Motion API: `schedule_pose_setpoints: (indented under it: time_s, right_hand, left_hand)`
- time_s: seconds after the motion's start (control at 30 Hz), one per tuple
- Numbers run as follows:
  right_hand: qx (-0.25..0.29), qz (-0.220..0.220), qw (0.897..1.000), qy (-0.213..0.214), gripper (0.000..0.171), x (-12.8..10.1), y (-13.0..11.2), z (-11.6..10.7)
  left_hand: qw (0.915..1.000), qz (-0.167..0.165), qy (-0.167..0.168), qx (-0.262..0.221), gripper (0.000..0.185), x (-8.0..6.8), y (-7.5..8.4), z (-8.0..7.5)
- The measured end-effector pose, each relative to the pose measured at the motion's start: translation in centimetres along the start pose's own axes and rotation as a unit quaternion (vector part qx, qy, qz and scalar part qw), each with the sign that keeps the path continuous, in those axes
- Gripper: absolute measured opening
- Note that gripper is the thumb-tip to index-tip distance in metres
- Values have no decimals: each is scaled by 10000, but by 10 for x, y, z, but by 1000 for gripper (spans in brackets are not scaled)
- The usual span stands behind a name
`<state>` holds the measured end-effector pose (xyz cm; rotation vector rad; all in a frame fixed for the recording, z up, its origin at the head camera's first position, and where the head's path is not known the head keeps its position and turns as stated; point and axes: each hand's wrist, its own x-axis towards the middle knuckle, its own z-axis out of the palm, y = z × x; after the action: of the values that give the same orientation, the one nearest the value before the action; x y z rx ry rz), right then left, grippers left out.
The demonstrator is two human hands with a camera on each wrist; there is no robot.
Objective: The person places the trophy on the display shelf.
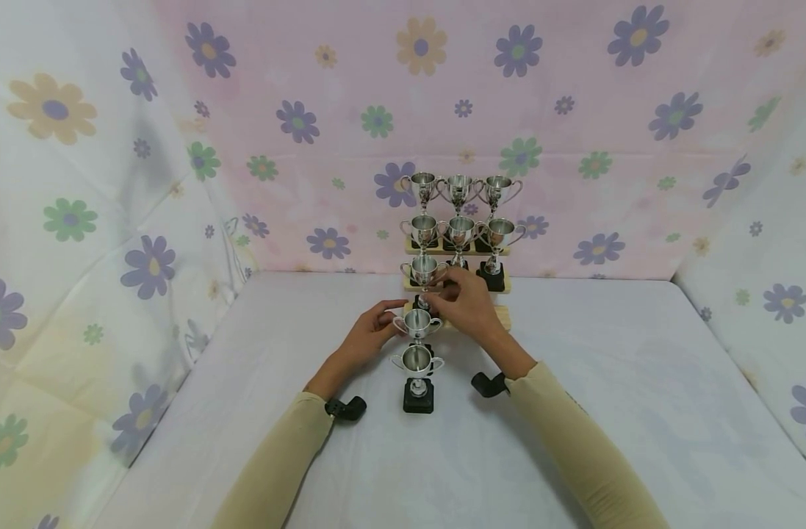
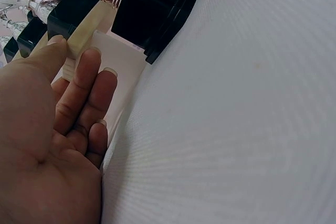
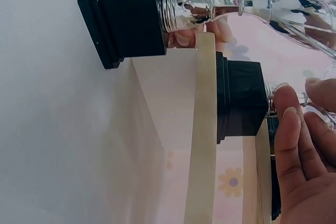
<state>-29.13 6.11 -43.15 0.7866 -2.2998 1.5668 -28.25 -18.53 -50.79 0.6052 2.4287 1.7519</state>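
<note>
Head view first: I see my right hand [image 1: 467, 305] reaching over the lowest step of the wooden stand [image 1: 502, 317], fingers curled round the stem of a silver trophy [image 1: 424, 273] whose black base sits on that step. In the right wrist view those fingertips [image 3: 290, 129] pinch the stem just above the black base [image 3: 242, 100], so the cup's long axis runs upright from the step, straight up from the fingers. My left hand [image 1: 371, 332] lies at the left end of the stand; in the left wrist view its fingers [image 2: 86, 85] are straight and pressed flat against the pale wood [image 2: 122, 72], holding nothing. The right hand is the nearer one to the trophy.

Outward, two more trophies stand in line toward the near edge of the table [image 1: 574, 455]: a middle trophy [image 1: 417, 323] just in front of the stand, and a front trophy [image 1: 418, 376] on the white cloth. Six cups fill the upper steps. I can read no engraving, label or brand anywhere.
</note>
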Motion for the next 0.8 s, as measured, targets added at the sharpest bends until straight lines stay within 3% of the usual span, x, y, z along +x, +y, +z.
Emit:
schedule_pose_setpoints:
  time_s: [0.23,0.8]
  right_hand:
    - [90,-148,9998,22,29,-4,-1,-9]
    - [-23,263,9996,52,30,-25,2,-26]
  left_hand:
    - [10000,23,-9,33,47,1,2,-1]
    - [10000,71,-43,-16,48,0,0,-1]
